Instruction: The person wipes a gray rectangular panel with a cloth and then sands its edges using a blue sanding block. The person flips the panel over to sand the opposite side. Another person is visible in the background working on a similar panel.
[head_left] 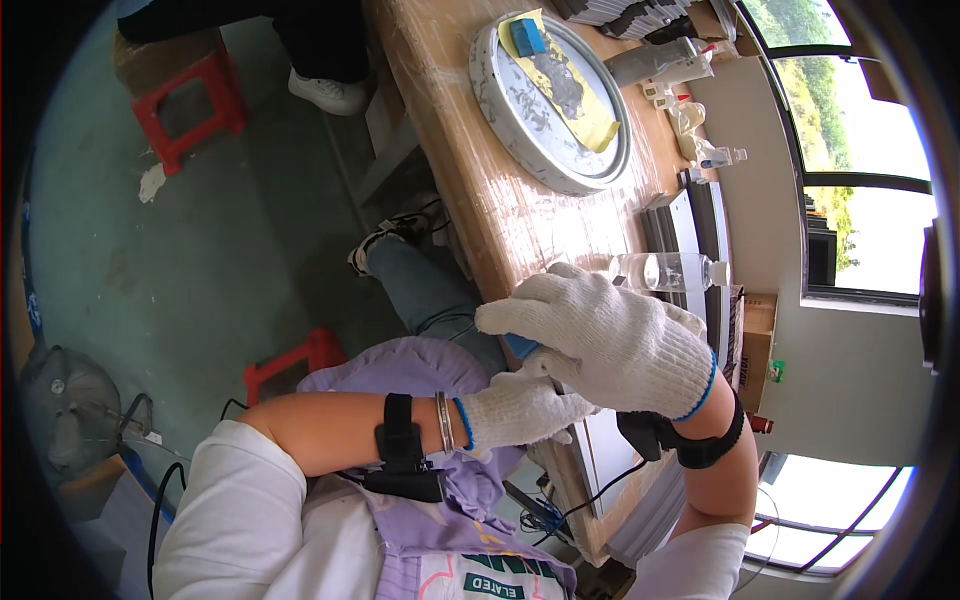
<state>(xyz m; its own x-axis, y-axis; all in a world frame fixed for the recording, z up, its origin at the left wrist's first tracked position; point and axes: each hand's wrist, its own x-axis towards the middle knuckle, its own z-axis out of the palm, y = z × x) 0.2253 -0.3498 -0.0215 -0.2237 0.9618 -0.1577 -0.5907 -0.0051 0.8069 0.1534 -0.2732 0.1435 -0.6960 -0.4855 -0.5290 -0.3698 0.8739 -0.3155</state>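
Observation:
My right hand (pixel 615 325), in a white knitted glove with a blue cuff edge, is curled over a small blue block (pixel 520 346) at the table's near edge. Only part of that block shows between the fingers. Just below it, my left hand (pixel 520 410), gloved the same way, is closed; what it grips is hidden behind the right hand. Farther up the table stands a round white tray (pixel 483 90) with grey smears. On it lie a yellow sheet (pixel 600 130) marked with grey and another blue block (pixel 527 38).
A clear plastic bottle (pixel 665 271) is close beyond my right hand. Grey panels (pixel 690 225) lie along the wall side, with small bottles and tubes (pixel 690 110) farther up. Red stools (pixel 190 110) stand on the floor at left; another person sits at the far end.

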